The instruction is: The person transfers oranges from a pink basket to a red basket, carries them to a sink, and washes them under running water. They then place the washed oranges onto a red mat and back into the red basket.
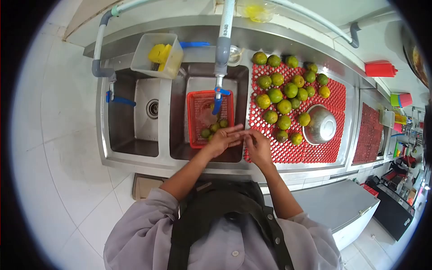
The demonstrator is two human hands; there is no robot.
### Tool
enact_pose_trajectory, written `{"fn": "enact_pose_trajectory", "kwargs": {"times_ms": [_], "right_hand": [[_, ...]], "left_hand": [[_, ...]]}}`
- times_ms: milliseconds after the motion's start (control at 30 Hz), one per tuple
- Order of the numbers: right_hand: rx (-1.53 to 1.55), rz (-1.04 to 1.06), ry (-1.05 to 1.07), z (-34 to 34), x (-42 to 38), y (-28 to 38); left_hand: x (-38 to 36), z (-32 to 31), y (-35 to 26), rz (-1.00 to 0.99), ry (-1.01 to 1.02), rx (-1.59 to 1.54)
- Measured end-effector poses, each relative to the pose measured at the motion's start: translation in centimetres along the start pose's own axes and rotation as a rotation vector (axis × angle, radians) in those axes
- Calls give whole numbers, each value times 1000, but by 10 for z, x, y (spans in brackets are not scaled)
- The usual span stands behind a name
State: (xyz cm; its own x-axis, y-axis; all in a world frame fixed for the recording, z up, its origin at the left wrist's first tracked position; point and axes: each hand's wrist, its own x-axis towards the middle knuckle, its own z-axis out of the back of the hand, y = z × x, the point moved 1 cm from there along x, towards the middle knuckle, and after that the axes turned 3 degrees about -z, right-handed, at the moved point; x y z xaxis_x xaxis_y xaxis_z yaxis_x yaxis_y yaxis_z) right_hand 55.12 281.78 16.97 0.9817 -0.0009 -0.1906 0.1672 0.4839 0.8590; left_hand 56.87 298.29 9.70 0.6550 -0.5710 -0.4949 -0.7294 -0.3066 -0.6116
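My left hand (221,140) is stretched out over the front right part of the middle basin (179,130), its fingers extended and held close together. My right hand (259,146) meets it near the basin's right edge, fingers bent, its fingertips at the left hand's fingers; I cannot tell whether I am pinching anything small between them. Just beyond my left hand, several small green fruits (214,128) lie in a red basket (191,119) inside the basin, below a tap with a blue handle (221,91). To my right, larger green and yellowish fruits (276,95) are spread over a red perforated mat (310,155) on the steel counter (352,108), beside a shiny metal bowl (320,124). On my left is a second basin (146,110) with a round drain (153,109), and a clear plastic tub (140,58) holding yellow sponges (159,53) sits at the back, across the tops of the 2 basins. Further right there is another red mat (367,133), with a red bottle (380,69) near the wall. Behind the counter run pale pipes (137,4); white tiles (74,180) cover the floor to my left, and a grey-topped chest (324,202) stands at lower right.
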Motion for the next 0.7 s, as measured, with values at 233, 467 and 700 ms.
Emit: {"fn": "enact_pose_trajectory", "kwargs": {"times_ms": [233, 467, 700], "right_hand": [[-299, 167, 149, -44, 38, 17], [-699, 301, 446, 10, 34, 33], [104, -400, 404, -84, 32, -9]], "left_hand": [[14, 109, 54, 98, -215, 338], [81, 118, 10, 205, -616, 1102], [109, 130, 39, -18, -792, 1515]]}}
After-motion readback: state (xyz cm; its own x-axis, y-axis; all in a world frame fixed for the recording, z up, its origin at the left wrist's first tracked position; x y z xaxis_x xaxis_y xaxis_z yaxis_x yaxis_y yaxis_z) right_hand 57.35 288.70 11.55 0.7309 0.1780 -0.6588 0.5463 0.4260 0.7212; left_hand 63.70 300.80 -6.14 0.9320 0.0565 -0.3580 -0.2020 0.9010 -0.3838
